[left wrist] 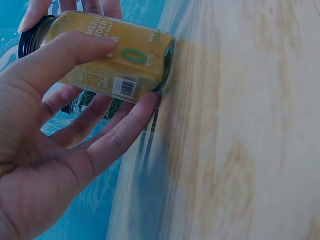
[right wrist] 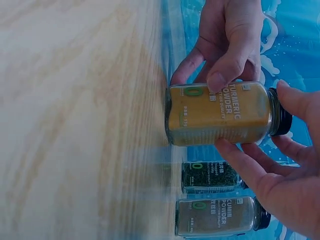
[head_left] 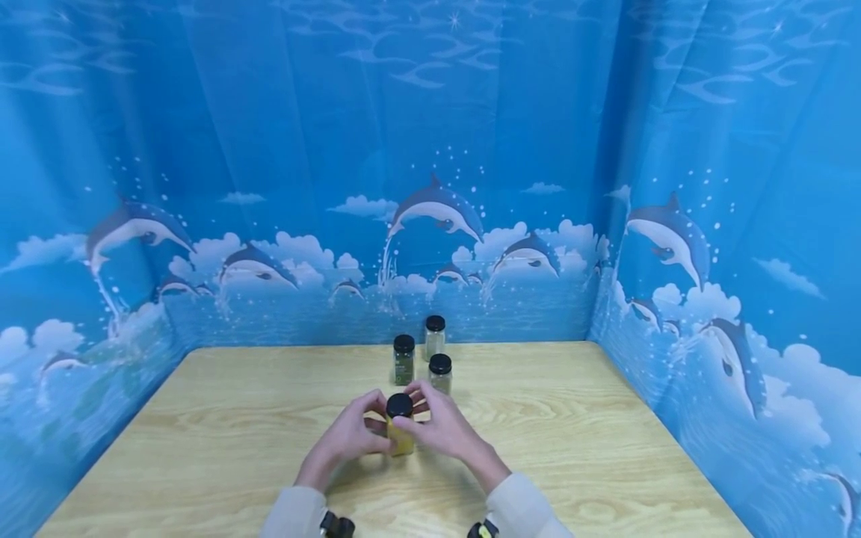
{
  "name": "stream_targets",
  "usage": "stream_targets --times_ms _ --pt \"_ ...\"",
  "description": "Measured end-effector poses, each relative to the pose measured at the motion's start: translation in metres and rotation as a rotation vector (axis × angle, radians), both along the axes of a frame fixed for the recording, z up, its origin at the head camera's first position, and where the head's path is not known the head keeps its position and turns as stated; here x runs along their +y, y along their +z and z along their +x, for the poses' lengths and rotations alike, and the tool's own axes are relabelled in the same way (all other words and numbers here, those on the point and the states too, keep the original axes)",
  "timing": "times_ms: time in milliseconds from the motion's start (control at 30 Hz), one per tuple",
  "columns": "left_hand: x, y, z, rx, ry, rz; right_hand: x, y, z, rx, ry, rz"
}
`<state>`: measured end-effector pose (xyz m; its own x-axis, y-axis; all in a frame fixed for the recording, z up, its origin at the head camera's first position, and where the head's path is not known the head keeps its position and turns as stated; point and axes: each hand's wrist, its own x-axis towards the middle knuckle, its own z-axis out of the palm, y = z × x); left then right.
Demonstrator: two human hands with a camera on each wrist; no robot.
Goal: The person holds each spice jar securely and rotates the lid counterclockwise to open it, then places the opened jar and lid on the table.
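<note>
Turmeric jar [head_left: 400, 432] — yellow powder, black cap

The turmeric jar [head_left: 400, 436] is a clear glass jar full of yellow powder, closed with a black lid [head_left: 400, 405]. It stands upright on the tabletop [head_left: 572, 448], in front of three other jars.

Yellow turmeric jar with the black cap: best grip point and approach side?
Grip the yellow turmeric jar with the black cap at its glass body, coming in from left and right. It stands upright on the wooden table; three other jars behind block that side.
</note>
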<state>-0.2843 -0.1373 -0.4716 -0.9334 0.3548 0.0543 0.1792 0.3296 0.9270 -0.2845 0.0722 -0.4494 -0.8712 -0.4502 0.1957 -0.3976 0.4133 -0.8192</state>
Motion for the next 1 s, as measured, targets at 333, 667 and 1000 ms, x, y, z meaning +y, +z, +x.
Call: stream_targets --times_ms 333,667,1000 --pt "0.0001 0.0014 0.0004 0.01 -0.011 0.004 0.0036 0.0027 -0.0007 0.047 0.047 0.026" --pt "-0.0007 0.0006 0.0026 0.007 -0.015 0.036 0.0044 0.0019 -0.0006 0.007 0.056 0.034" --pt "-0.0011 -0.0015 -0.0001 -0.003 -0.011 0.023 0.0008 -0.001 0.0004 -0.02 0.001 -0.016"
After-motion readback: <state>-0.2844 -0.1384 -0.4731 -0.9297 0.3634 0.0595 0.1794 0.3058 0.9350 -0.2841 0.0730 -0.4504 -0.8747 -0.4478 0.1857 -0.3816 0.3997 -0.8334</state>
